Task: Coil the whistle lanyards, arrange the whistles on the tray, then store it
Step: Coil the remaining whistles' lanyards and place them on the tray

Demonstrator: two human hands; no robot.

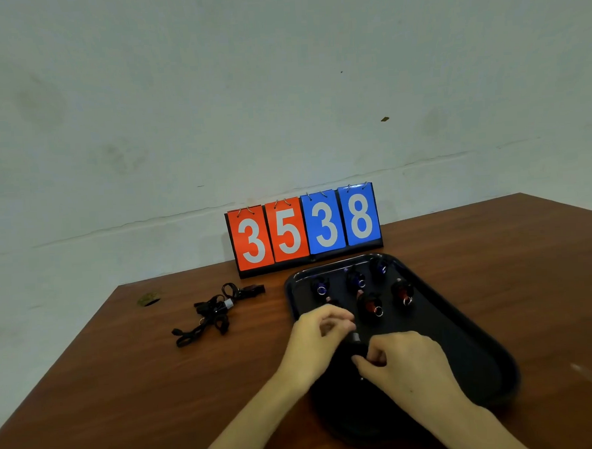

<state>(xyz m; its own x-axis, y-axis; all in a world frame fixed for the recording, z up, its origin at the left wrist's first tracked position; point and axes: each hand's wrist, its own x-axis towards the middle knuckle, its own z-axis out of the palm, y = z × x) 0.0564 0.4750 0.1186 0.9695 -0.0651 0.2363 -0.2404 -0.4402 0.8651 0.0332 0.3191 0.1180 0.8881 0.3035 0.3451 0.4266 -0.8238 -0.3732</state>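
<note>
Lanyard [356,338] is being pinched between left hand [319,334] and right hand [406,359] over the tray [483,352], near coiled whistles [371,304]; keeping its loops tight and even is looking wisest.

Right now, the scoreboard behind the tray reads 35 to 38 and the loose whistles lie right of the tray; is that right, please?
Not quite: in the head view the loose whistles lie left of the tray, not right. The scoreboard behind the tray does read 35 to 38.
</note>
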